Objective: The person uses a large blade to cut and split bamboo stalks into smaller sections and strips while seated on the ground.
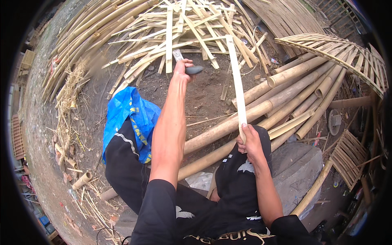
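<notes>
My left hand [182, 68] is stretched out ahead, its fingers wrapped round the dark handle of a knife [193, 70]. A short stretch of its pale, worn blade shows beyond the fist; the rest cannot be made out. Close to my right knee, my right hand [249, 141] is closed on the near end of a long, pale split bamboo strip [236, 77]. That strip points away from me, its far end level with the heap. Between the knife and the held strip there is a gap. A blue plastic sheet [132, 116] covers my left knee.
Split bamboo strips [200, 30] lie in a loose heap ahead. Whole bamboo poles [102, 20] are stacked at the far left, and thick poles [253, 112] run from under my right leg to the right. A slatted bamboo panel [347, 53] rests on them. Shavings [67, 110] litter the left ground.
</notes>
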`<action>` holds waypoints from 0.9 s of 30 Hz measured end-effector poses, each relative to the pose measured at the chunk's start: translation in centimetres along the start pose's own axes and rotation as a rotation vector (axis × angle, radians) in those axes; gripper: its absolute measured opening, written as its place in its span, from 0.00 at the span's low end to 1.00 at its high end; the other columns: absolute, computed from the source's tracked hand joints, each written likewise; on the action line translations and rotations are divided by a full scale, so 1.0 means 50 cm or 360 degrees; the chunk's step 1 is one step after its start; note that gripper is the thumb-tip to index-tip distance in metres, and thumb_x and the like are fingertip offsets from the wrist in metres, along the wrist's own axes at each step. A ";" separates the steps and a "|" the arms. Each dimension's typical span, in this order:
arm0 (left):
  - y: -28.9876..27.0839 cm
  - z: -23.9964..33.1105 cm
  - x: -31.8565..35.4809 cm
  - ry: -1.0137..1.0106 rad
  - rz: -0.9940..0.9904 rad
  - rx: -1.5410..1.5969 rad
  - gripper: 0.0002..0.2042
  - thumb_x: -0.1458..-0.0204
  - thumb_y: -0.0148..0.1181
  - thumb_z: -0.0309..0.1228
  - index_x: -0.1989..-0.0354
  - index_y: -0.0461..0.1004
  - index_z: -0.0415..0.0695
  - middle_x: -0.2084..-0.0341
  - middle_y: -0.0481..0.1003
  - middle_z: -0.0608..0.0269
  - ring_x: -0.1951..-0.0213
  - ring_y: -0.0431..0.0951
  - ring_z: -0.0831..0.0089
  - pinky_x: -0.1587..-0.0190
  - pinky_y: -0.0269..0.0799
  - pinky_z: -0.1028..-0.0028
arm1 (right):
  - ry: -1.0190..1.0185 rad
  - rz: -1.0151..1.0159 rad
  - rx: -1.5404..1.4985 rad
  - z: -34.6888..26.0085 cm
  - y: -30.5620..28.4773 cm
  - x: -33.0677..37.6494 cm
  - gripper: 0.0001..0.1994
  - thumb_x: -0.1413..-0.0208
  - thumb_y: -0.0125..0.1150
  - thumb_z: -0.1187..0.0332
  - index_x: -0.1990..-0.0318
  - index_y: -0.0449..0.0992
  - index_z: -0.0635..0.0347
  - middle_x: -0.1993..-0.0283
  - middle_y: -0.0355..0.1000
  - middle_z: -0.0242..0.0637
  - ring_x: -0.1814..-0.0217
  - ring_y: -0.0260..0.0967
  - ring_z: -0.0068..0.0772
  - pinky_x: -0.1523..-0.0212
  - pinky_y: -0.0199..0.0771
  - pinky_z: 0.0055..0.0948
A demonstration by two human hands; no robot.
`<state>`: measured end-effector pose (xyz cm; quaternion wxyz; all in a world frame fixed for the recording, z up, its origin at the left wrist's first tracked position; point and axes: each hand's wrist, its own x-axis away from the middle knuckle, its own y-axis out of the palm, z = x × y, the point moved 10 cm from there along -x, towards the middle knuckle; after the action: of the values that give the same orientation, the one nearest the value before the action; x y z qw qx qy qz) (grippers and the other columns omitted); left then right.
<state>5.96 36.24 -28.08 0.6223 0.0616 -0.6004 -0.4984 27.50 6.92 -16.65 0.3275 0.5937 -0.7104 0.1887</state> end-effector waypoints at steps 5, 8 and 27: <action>0.136 0.300 0.068 0.0272 -0.0288 -0.0290 0.12 0.51 0.57 0.20 0.74 0.61 0.51 0.89 0.62 0.78 0.84 0.64 0.83 0.70 0.72 0.66 | -0.0034 -0.0085 -0.0017 -0.004 0.028 -0.001 0.13 0.28 0.45 0.54 0.60 0.62 0.52 0.80 0.59 0.27 0.86 0.50 0.15 0.86 0.53 0.20; 0.148 0.395 0.108 0.0349 -0.0205 -0.0397 0.12 0.46 0.56 0.19 0.73 0.60 0.49 0.90 0.60 0.79 0.87 0.63 0.87 0.72 0.72 0.76 | 0.0000 -0.0131 0.0047 -0.002 0.040 -0.012 0.14 0.28 0.45 0.53 0.59 0.63 0.53 0.80 0.59 0.27 0.86 0.50 0.15 0.86 0.53 0.20; -0.077 0.119 0.552 -0.0237 -0.0020 -0.0610 0.15 0.39 0.59 0.27 0.77 0.61 0.52 0.91 0.59 0.81 0.91 0.57 0.90 0.83 0.57 0.84 | 0.0034 -0.0114 0.0051 0.043 0.110 -0.063 0.12 0.27 0.43 0.57 0.53 0.65 0.55 0.75 0.66 0.30 0.82 0.58 0.18 0.84 0.58 0.22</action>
<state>-6.99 18.29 -10.15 0.5733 -0.0914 -0.5385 -0.6107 21.92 9.01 -19.69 0.3321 0.6219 -0.6820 0.1944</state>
